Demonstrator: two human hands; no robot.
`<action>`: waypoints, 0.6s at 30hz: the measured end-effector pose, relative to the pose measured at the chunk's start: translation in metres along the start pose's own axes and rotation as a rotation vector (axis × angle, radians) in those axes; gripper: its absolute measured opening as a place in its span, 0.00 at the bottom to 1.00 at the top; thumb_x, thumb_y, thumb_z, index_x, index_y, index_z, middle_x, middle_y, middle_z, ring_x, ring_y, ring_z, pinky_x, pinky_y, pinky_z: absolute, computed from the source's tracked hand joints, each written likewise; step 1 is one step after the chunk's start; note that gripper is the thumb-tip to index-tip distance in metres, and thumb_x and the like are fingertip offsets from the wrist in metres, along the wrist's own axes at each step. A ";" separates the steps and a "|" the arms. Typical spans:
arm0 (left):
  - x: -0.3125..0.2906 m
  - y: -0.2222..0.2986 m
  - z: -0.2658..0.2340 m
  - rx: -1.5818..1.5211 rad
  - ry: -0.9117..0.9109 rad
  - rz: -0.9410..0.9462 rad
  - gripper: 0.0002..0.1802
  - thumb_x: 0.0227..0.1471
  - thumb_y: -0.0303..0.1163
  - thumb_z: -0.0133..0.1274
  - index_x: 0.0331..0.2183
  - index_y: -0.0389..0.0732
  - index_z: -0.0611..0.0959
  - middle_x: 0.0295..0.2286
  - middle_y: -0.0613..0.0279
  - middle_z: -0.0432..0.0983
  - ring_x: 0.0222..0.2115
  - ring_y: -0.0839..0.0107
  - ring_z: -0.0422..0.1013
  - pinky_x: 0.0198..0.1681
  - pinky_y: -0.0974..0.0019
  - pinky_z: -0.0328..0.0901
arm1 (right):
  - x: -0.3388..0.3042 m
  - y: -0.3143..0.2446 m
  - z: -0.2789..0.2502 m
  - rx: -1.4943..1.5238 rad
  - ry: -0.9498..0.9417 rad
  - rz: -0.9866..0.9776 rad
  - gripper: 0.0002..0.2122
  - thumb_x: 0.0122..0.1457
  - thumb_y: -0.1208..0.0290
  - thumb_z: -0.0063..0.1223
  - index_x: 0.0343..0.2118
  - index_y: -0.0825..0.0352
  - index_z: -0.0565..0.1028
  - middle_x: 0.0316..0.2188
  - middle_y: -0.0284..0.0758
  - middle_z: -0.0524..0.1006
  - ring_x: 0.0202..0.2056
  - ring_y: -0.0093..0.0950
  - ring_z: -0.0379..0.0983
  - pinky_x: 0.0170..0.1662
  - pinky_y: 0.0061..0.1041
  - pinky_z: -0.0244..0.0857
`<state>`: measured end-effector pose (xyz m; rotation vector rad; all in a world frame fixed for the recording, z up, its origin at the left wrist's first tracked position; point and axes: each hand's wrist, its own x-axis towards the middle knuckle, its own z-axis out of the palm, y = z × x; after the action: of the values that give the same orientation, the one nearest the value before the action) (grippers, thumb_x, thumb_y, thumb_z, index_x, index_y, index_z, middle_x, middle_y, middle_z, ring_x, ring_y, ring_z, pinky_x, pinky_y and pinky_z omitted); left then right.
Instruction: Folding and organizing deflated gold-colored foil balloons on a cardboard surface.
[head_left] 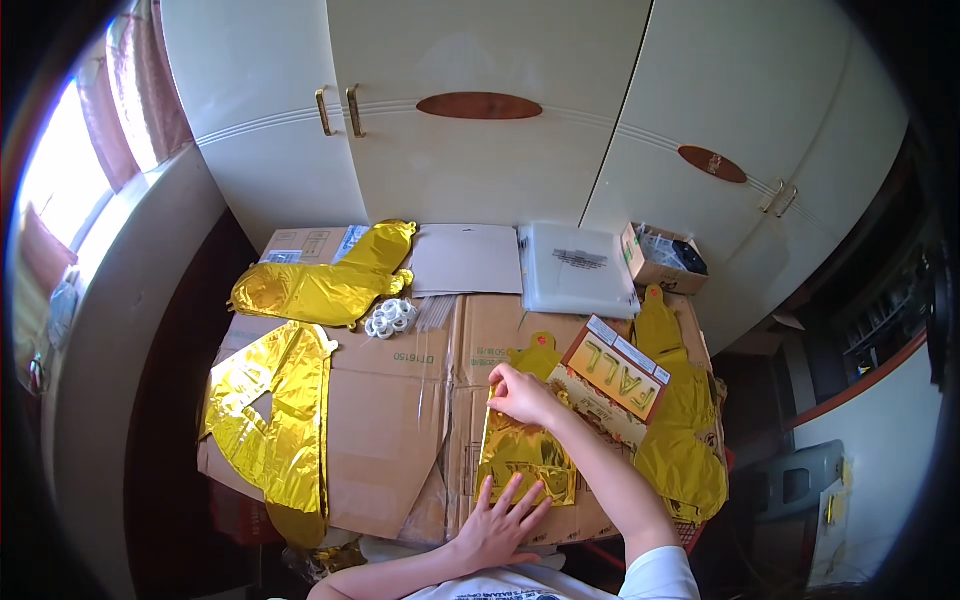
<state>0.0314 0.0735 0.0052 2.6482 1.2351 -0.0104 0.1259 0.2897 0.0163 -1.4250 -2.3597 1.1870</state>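
A flat gold foil balloon (525, 450) lies on the cardboard in front of me, partly folded. My left hand (503, 520) rests flat on its near end with fingers spread. My right hand (522, 393) pinches the balloon's left edge higher up, its fingertips closed on the foil. Right of my right hand lies a printed card (612, 380) with gold lettering and an autumn pattern. My right forearm crosses over part of the foil and hides it.
More flat gold balloons lie at the near left (285, 410), far left (320, 285) and right (685, 430). White rings (391, 318), a grey-white board (466, 262), a stack of clear bags (575, 265) and a small open box (660, 262) stand along the back, before cabinets (480, 170).
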 end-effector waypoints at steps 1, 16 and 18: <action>0.000 0.000 0.001 -0.004 0.000 -0.001 0.54 0.44 0.72 0.48 0.64 0.50 0.57 0.64 0.55 0.47 0.65 0.46 0.43 0.59 0.28 0.40 | 0.002 0.000 0.002 -0.033 0.018 0.025 0.18 0.54 0.66 0.60 0.45 0.65 0.69 0.33 0.37 0.80 0.36 0.32 0.78 0.41 0.31 0.69; -0.001 0.001 0.000 0.016 -0.004 -0.006 0.55 0.42 0.71 0.50 0.64 0.52 0.57 0.65 0.59 0.45 0.65 0.48 0.43 0.55 0.19 0.40 | 0.005 0.000 0.012 -0.071 0.093 0.075 0.12 0.53 0.71 0.54 0.40 0.65 0.69 0.30 0.36 0.79 0.36 0.34 0.78 0.41 0.32 0.69; -0.001 0.001 0.001 0.017 -0.009 -0.007 0.55 0.42 0.71 0.50 0.64 0.52 0.57 0.65 0.59 0.45 0.65 0.48 0.42 0.54 0.18 0.40 | 0.004 -0.002 0.013 -0.084 0.103 0.074 0.11 0.53 0.71 0.53 0.39 0.65 0.69 0.30 0.36 0.79 0.35 0.34 0.77 0.41 0.32 0.69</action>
<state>0.0316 0.0721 0.0048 2.6553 1.2470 -0.0347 0.1160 0.2851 0.0079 -1.5726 -2.3316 1.0147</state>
